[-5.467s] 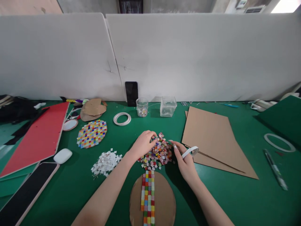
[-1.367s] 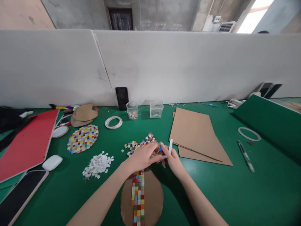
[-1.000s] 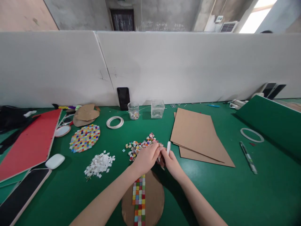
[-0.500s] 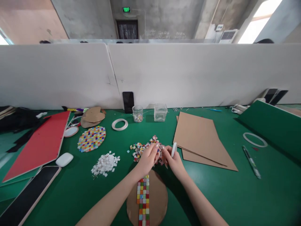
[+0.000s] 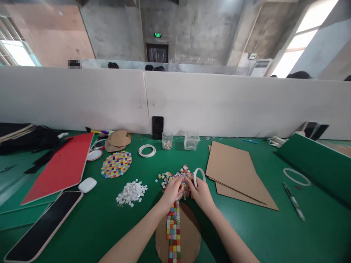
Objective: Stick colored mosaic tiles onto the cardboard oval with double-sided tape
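Around left hand (image 5: 172, 192), grip unclear: coloured tiles (image 5: 166, 177); right hand (image 5: 203, 193) holds white ring (image 5: 195, 178).

multicoloured checkered tile strip (image 5: 173, 227), plain brown disc (image 5: 189, 233), green tabletop (image 5: 252, 233).

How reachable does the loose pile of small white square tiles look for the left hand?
Probably yes: only flat green tabletop shows between the left hand and the white pile, though the hand would first have to leave the heap of small multicoloured square tiles.
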`<action>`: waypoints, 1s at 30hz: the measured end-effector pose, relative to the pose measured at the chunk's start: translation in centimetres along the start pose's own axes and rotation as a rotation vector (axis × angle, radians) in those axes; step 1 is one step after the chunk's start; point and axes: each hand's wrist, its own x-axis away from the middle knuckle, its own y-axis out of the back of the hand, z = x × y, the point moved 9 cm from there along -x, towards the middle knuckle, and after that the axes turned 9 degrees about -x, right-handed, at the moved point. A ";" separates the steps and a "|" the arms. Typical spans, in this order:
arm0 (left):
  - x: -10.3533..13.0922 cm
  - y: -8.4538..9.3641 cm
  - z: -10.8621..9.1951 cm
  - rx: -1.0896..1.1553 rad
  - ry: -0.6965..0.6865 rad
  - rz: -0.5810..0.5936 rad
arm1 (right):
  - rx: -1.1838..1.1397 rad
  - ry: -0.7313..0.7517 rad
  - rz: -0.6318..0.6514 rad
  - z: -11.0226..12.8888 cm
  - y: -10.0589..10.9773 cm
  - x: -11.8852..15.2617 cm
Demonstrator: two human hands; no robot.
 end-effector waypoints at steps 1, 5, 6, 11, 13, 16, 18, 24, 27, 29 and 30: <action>0.0 0.3 0.0 0.008 -0.004 -0.012 | 0.021 0.009 -0.015 0.0 0.0 -0.3; -0.2 1.8 -0.2 0.043 -0.024 -0.073 | 0.073 0.050 -0.056 0.5 0.0 -0.8; -0.2 2.2 -0.2 0.054 -0.027 -0.089 | 0.076 0.061 -0.043 0.8 -0.4 -0.7; 0.2 3.2 -0.5 0.113 -0.019 -0.124 | 0.087 0.125 0.086 2.6 -3.4 0.4; 0.5 2.9 -0.5 0.131 0.000 -0.086 | 0.117 0.137 0.090 2.8 -4.2 0.7; 1.0 2.6 -0.5 0.141 0.027 -0.012 | 0.168 0.144 0.058 2.9 -4.7 0.7; 1.4 2.6 -0.7 0.136 0.036 0.033 | 0.180 0.151 0.071 2.9 -4.9 0.6; 1.7 2.5 -0.9 0.082 0.002 0.091 | 0.195 0.188 0.159 3.9 -5.0 0.8; 1.3 2.6 -0.7 0.022 -0.047 0.027 | 0.173 0.188 0.163 3.7 -4.7 0.9; 1.1 2.9 -0.8 -0.028 -0.084 -0.043 | 0.154 0.180 0.154 3.4 -4.6 1.0; 1.0 3.0 -0.9 -0.054 -0.105 -0.078 | 0.147 0.177 0.145 3.2 -4.6 1.0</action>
